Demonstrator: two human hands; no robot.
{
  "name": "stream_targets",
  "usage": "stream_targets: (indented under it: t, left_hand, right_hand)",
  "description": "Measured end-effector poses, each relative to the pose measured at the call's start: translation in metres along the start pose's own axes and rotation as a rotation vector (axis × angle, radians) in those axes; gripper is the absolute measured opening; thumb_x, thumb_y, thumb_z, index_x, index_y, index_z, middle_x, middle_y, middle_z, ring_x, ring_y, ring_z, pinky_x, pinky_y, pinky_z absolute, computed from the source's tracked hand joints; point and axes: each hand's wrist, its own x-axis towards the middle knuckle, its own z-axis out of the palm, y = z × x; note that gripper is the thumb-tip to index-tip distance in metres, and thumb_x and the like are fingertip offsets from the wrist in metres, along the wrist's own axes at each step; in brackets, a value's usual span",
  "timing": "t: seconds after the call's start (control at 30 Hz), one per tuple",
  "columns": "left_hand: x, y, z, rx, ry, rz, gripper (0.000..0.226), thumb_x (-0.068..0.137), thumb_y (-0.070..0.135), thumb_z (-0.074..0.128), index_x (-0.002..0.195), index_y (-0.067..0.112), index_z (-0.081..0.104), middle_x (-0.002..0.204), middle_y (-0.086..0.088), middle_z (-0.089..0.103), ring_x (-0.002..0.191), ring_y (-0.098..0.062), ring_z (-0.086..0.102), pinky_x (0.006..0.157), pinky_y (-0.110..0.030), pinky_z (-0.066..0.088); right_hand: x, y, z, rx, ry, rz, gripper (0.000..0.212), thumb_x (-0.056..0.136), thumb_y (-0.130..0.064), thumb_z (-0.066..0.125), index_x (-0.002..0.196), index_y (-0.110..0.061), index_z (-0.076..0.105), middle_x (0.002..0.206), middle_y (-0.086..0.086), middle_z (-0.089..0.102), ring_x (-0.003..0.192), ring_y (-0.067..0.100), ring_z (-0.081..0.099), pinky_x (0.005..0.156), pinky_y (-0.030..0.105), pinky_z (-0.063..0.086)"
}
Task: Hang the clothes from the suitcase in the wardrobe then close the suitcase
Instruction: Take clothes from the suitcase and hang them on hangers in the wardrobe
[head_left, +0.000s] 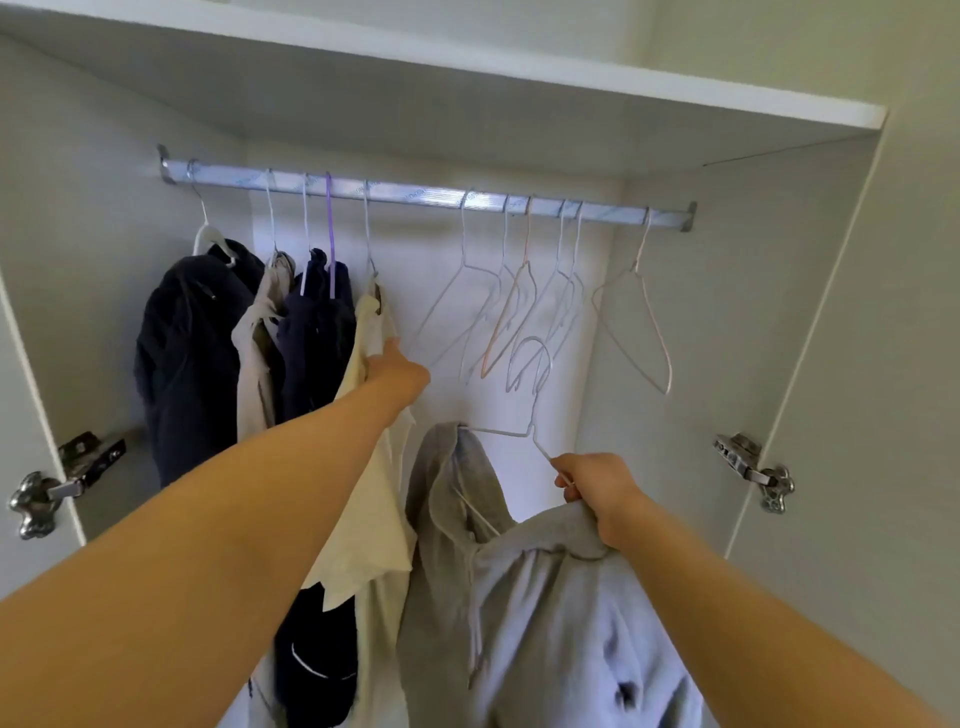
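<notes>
A metal rail (415, 193) runs across the upper part of the wardrobe (727, 322). At its left hang clothes on hangers: a dark jacket (192, 353), a pale garment (257, 358), a navy garment (314, 338) and a cream top (371, 483). Right of centre hang bare wire hangers (519, 312), seemingly five bunched together, and one lone hanger (636, 322) apart at the right.

One cam only, head-worn, wide-angle w/ bowed edges. Faces straight into the open wardrobe (701, 312), tilted up enough to catch the rail (415, 193) and the shelf (571, 78) above. Close in, at arm's reach: left hand (400, 364) and right hand (597, 483) stretch in from the bottom corners.
</notes>
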Motion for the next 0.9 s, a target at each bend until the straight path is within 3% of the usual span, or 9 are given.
stream_targets:
  t: [0.13, 0.27, 0.4, 0.6, 0.8, 0.9]
  left_hand:
    - [0.006, 0.007, 0.008, -0.114, -0.171, -0.029, 0.050, 0.098, 0.019, 0.043, 0.143, 0.002, 0.029, 0.147, -0.018, 0.035, 0.134, -0.034, 0.035, 0.107, -0.040, 0.032]
    - [-0.004, 0.005, 0.015, -0.084, -0.369, 0.036, 0.045, 0.100, 0.026, 0.041, 0.143, 0.013, 0.035, 0.150, -0.005, 0.034, 0.137, -0.026, 0.032, 0.109, -0.040, 0.032]
    - [-0.014, 0.009, 0.016, -0.084, -0.307, 0.033, 0.045, 0.100, 0.027, 0.042, 0.142, 0.012, 0.036, 0.146, -0.007, 0.038, 0.133, -0.028, 0.037, 0.108, -0.040, 0.036]
    - [-0.033, 0.008, 0.002, -0.008, -0.244, 0.056, 0.040, 0.100, 0.016, 0.037, 0.139, 0.009, 0.041, 0.146, -0.011, 0.038, 0.134, -0.028, 0.039, 0.101, -0.040, 0.040]
    - [-0.051, -0.002, -0.021, -0.021, -0.073, -0.008, 0.048, 0.102, 0.014, 0.031, 0.148, 0.013, 0.022, 0.147, -0.014, 0.031, 0.131, -0.032, 0.036, 0.099, -0.037, 0.036]
    - [-0.055, -0.007, -0.037, -0.091, -0.081, -0.051, 0.047, 0.101, 0.018, 0.035, 0.147, 0.016, 0.025, 0.145, -0.013, 0.034, 0.128, -0.031, 0.039, 0.100, -0.040, 0.037]
  right_hand:
    - [0.006, -0.001, 0.000, -0.039, 0.011, 0.001, 0.029, 0.087, -0.014, 0.055, 0.060, -0.004, 0.054, 0.055, 0.008, 0.047, 0.052, 0.019, 0.041, 0.055, 0.026, 0.035]
    - [0.003, 0.000, -0.002, -0.053, 0.007, -0.016, 0.028, 0.087, -0.015, 0.056, 0.062, -0.004, 0.054, 0.060, 0.009, 0.050, 0.054, 0.018, 0.042, 0.056, 0.026, 0.036]
    - [-0.005, 0.003, -0.010, -0.064, -0.001, -0.029, 0.028, 0.088, -0.018, 0.056, 0.063, -0.005, 0.054, 0.066, 0.009, 0.053, 0.056, 0.018, 0.043, 0.058, 0.026, 0.037]
    - [-0.031, 0.007, -0.025, -0.040, -0.023, -0.044, 0.029, 0.089, -0.018, 0.057, 0.063, -0.005, 0.053, 0.061, 0.007, 0.048, 0.055, 0.017, 0.042, 0.055, 0.024, 0.036]
    - [-0.064, -0.015, -0.007, 0.059, -0.121, 0.003, 0.012, 0.086, 0.001, 0.052, 0.075, -0.001, 0.055, 0.061, 0.009, 0.046, 0.054, 0.016, 0.040, 0.054, 0.023, 0.035]
    - [-0.065, -0.034, 0.016, 0.054, -0.164, 0.025, 0.016, 0.084, 0.005, 0.051, 0.070, -0.003, 0.051, 0.067, 0.010, 0.046, 0.057, 0.018, 0.042, 0.052, 0.024, 0.037]
